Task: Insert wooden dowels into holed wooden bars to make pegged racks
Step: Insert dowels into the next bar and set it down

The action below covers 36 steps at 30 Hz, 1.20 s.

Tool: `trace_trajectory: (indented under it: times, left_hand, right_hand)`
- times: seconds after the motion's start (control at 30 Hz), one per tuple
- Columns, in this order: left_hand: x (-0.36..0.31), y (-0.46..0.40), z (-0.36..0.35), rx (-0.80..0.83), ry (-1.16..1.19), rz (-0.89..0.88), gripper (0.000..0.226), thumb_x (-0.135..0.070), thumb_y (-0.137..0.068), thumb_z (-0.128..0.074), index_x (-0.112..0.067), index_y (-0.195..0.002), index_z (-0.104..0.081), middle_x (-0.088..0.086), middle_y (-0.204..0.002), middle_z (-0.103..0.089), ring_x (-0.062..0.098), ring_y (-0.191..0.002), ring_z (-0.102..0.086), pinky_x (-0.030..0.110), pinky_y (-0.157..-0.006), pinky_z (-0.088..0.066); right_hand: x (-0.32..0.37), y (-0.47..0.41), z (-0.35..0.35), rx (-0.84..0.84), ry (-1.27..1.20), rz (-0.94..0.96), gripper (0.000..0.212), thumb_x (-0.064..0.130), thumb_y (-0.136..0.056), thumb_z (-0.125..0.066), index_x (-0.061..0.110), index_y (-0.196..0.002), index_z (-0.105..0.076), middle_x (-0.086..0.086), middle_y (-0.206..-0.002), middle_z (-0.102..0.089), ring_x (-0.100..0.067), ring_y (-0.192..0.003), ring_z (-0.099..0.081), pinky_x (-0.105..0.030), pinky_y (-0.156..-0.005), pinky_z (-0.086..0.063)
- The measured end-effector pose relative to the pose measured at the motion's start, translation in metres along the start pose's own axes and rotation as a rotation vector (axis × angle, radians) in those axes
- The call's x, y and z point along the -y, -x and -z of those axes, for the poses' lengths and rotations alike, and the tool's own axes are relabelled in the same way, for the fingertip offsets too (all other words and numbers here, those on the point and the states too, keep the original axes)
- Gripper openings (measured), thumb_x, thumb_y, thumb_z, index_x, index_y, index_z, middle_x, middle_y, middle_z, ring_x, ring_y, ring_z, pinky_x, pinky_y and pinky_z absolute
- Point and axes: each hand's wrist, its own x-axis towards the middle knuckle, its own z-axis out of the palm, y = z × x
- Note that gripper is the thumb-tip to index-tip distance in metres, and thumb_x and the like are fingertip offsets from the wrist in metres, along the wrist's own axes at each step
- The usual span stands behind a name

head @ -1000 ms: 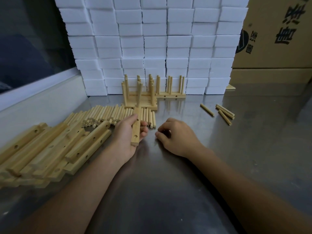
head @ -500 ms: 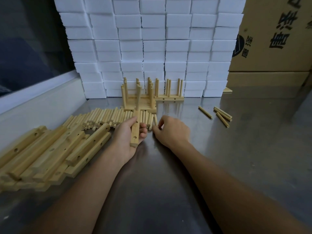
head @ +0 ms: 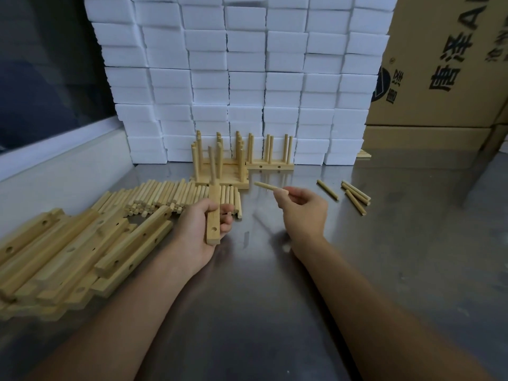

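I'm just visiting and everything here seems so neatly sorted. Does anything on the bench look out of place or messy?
Only slightly. A few loose dowels lie scattered at angles on the metal table, apart from the tidy main row of dowels on the left. The pile of holed bars is also heaped unevenly. Nothing looks broken or spilled.

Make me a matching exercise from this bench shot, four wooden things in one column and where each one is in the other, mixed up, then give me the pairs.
Things
1. holed bar
2. single dowel
3. finished racks
4. spare bars

Places
A. standing at the foot of the white boxes
B. piled flat on the table at the far left
C. gripped in the left hand, one peg already upright at its far end
D. pinched in the right hand, pointing left

Pairs: 1-C, 2-D, 3-A, 4-B
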Motion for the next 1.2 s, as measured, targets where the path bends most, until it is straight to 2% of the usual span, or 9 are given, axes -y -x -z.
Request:
trace_trajectory:
  times: [0.13,0.3,0.43,0.53,0.63,0.7,0.9,1.1,1.2]
  left_hand:
    - [0.002,-0.003,0.000,-0.020,-0.040,-0.016,0.017,-0.002,-0.098,-0.039,0.003,-0.108,-0.052,0.015,-0.082,-0.068,0.016,-0.051,-0.053,0.020,-0.042,-0.040]
    - [0.002,-0.005,0.002,-0.017,-0.062,-0.014,0.023,-0.003,-0.099,-0.041,0.003,-0.119,-0.049,0.018,-0.089,-0.069,0.015,-0.052,-0.055,0.021,-0.043,-0.043]
    - [0.003,-0.007,0.003,-0.018,-0.071,-0.012,0.029,-0.003,-0.099,-0.042,0.005,-0.126,-0.047,0.019,-0.090,-0.069,0.015,-0.053,-0.056,0.021,-0.044,-0.044]
    - [0.004,-0.007,0.004,-0.020,-0.073,-0.015,0.031,-0.004,-0.099,-0.042,0.005,-0.128,-0.047,0.019,-0.091,-0.068,0.016,-0.054,-0.056,0.021,-0.045,-0.044]
    - [0.004,-0.007,0.003,-0.018,-0.073,-0.019,0.029,-0.003,-0.099,-0.042,0.002,-0.126,-0.048,0.019,-0.092,-0.067,0.016,-0.054,-0.056,0.021,-0.044,-0.044]
    - [0.004,-0.006,0.003,-0.016,-0.077,-0.020,0.026,-0.003,-0.099,-0.042,0.000,-0.124,-0.049,0.019,-0.093,-0.066,0.016,-0.053,-0.056,0.021,-0.043,-0.044]
    - [0.001,-0.002,0.002,-0.024,-0.155,-0.062,0.015,-0.008,-0.103,-0.042,-0.011,-0.109,-0.056,0.014,-0.087,-0.065,0.015,-0.044,-0.053,0.017,-0.028,-0.026]
    - [0.000,-0.002,0.003,0.010,-0.114,-0.034,0.012,-0.006,-0.101,-0.040,-0.006,-0.100,-0.052,0.011,-0.073,-0.064,0.014,-0.040,-0.047,0.017,-0.026,-0.024]
    - [0.001,-0.001,0.003,0.017,-0.101,-0.034,0.013,-0.001,-0.096,-0.038,-0.003,-0.096,-0.051,0.009,-0.068,-0.065,0.014,-0.041,-0.047,0.017,-0.027,-0.025]
  right_hand:
    - [0.003,0.002,0.002,0.015,-0.089,-0.022,0.018,0.032,-0.082,-0.079,0.016,-0.082,-0.070,0.001,-0.075,-0.073,-0.005,-0.069,-0.067,-0.016,-0.059,-0.051]
    - [0.006,0.001,0.006,0.058,-0.256,-0.076,0.022,0.020,-0.086,-0.076,0.002,-0.091,-0.064,-0.005,-0.078,-0.075,-0.007,-0.072,-0.073,-0.013,-0.053,-0.049]
    - [0.004,-0.001,0.010,0.060,-0.264,-0.096,0.022,0.025,-0.093,-0.067,0.003,-0.094,-0.069,0.005,-0.068,-0.069,-0.001,-0.061,-0.061,-0.016,-0.060,-0.047]
    - [0.003,-0.005,0.012,0.051,-0.288,-0.141,0.020,0.024,-0.098,-0.060,0.008,-0.095,-0.070,0.004,-0.073,-0.067,-0.006,-0.072,-0.059,-0.021,-0.066,-0.048]
    - [0.006,-0.005,0.012,0.094,-0.349,-0.215,0.026,0.024,-0.101,-0.053,0.002,-0.108,-0.065,-0.003,-0.087,-0.076,-0.011,-0.085,-0.070,-0.024,-0.073,-0.054]
    - [0.007,-0.003,0.013,0.132,-0.381,-0.225,0.027,0.023,-0.103,-0.050,0.001,-0.109,-0.062,-0.007,-0.089,-0.076,-0.014,-0.084,-0.072,-0.026,-0.075,-0.056]
    - [0.010,-0.002,0.015,-0.035,-0.383,-0.204,0.018,0.028,-0.100,-0.057,0.014,-0.100,-0.068,0.003,-0.062,-0.058,-0.007,-0.054,-0.049,-0.021,-0.053,-0.044]
    - [0.008,0.004,0.012,-0.061,-0.285,-0.109,0.032,0.033,-0.094,-0.066,0.012,-0.071,-0.068,0.006,-0.053,-0.060,-0.004,-0.048,-0.051,-0.019,-0.049,-0.046]
    - [0.007,0.004,0.011,-0.098,-0.218,-0.070,0.030,0.038,-0.094,-0.063,0.019,-0.073,-0.069,0.013,-0.054,-0.062,0.001,-0.051,-0.056,-0.014,-0.052,-0.046]
